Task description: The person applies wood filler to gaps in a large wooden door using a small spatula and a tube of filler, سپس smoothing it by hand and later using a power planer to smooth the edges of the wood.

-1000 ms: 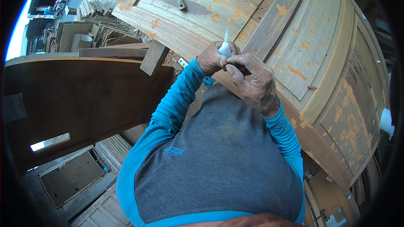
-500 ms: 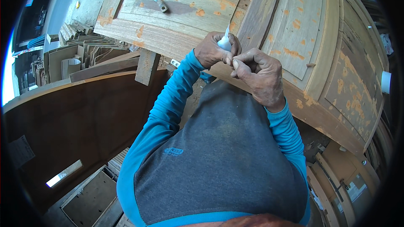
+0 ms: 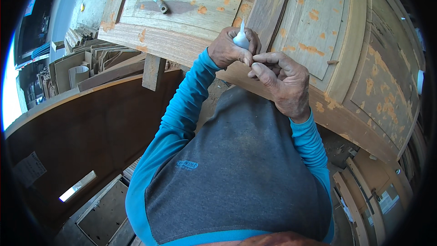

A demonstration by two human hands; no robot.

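Note:
My left hand (image 3: 230, 49) is wrapped around a small white bottle (image 3: 241, 40) with a thin pointed nozzle, which sticks up out of the fist. Most of the bottle's body is hidden by the fingers. Right beside it, my right hand (image 3: 289, 82) has thumb and forefinger drawn together at the tip of the left thumb. Whatever sits between those fingertips is too small or hidden to make out. Both hands are over the near edge of a wooden door panel (image 3: 182, 29) marked with orange-brown filler patches.
A putty knife (image 3: 158, 1) lies on the panel at the far left. More patched wooden panel (image 3: 314, 27) extends to the right, with a small wood chip (image 3: 332, 62) on it. Stacked offcuts (image 3: 98, 61) and a large dark brown board (image 3: 91, 132) stand at the left.
The right thumb and forefinger have loosened slightly and shifted right. The left hand, with the bottle, has tilted and moved a little left and up. The view has shifted slightly.

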